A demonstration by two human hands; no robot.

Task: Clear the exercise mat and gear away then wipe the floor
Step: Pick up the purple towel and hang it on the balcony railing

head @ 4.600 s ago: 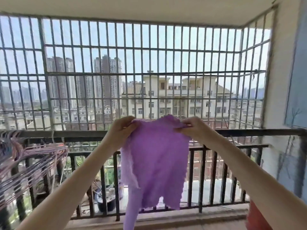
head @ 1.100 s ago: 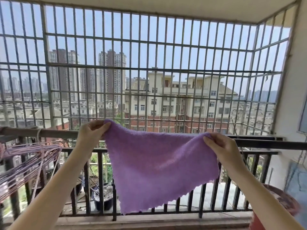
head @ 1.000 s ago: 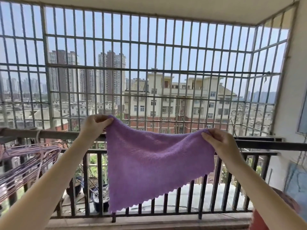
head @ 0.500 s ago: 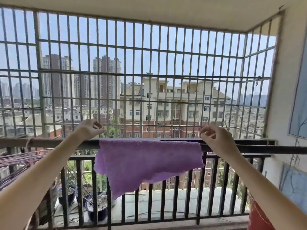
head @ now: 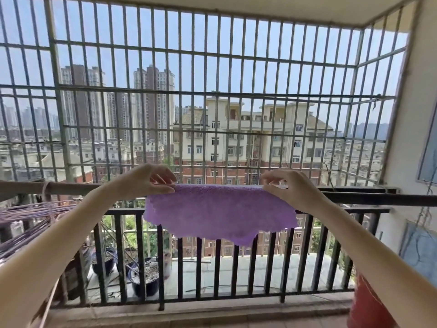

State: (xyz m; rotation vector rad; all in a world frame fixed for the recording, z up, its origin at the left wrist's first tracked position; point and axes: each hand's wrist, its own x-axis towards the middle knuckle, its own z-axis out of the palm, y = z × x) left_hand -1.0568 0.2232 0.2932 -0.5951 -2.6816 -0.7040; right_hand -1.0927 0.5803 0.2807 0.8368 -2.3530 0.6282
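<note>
A purple cloth [head: 220, 214] hangs folded over the dark top rail [head: 378, 199] of the balcony railing, its scalloped lower edge dangling in front of the bars. My left hand [head: 144, 181] pinches the cloth's upper left corner between thumb and fingers. My right hand [head: 290, 188] pinches the upper right corner at the rail. Both forearms reach forward from the bottom corners. No exercise mat or gear is in view.
Tall window bars [head: 212, 91] close off the balcony above the rail. A bundle of pale hangers [head: 28, 214] hangs at the left under a wooden pole [head: 23, 188]. Black plant pots [head: 146, 278] stand outside the bars. A red bucket [head: 369, 308] sits bottom right by the wall [head: 416, 138].
I spread the cloth wide, then laid it over the rail and let go. My hands have since come back down onto its top corners.
</note>
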